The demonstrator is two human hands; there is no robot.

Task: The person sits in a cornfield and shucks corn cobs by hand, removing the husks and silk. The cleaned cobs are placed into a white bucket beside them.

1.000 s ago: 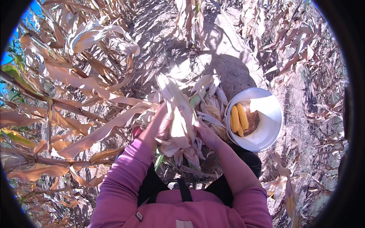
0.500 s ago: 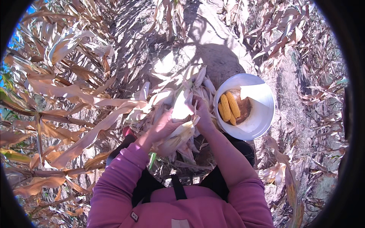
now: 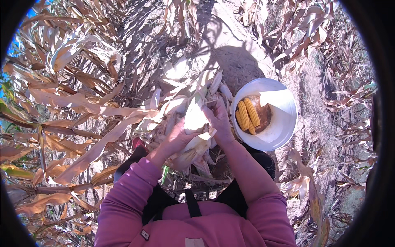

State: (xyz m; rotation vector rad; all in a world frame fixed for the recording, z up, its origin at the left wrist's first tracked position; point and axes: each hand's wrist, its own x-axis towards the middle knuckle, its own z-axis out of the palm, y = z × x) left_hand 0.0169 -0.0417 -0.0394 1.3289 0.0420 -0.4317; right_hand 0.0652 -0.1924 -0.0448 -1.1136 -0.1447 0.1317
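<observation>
A pale ear of corn (image 3: 195,113) in its dry husk is between my hands, above the heap. My left hand (image 3: 177,136) is closed around its lower left side. On its right side my right hand (image 3: 219,123) has its fingers bent and pressed together on the husk. Loose husk leaves (image 3: 197,145) hang down below the two hands toward my lap. Glare whitens the front of the ear, and I see no kernels on it. Under and behind it spreads a heap of pale husks and husked ears (image 3: 170,106).
Close by my right hand stands a white bucket (image 3: 288,109) with several bare yellow corn cobs (image 3: 247,113) inside. Dry corn stalks and leaves (image 3: 94,107) crowd in from the left. Sunlit soil (image 3: 236,61) lies ahead, with more dry stalks (image 3: 306,31) at the far right.
My right hand has shifted slightly, its fingers moving a little left along the husk. My left hand keeps its hold on the ear. The cobs in the bucket lie as before.
</observation>
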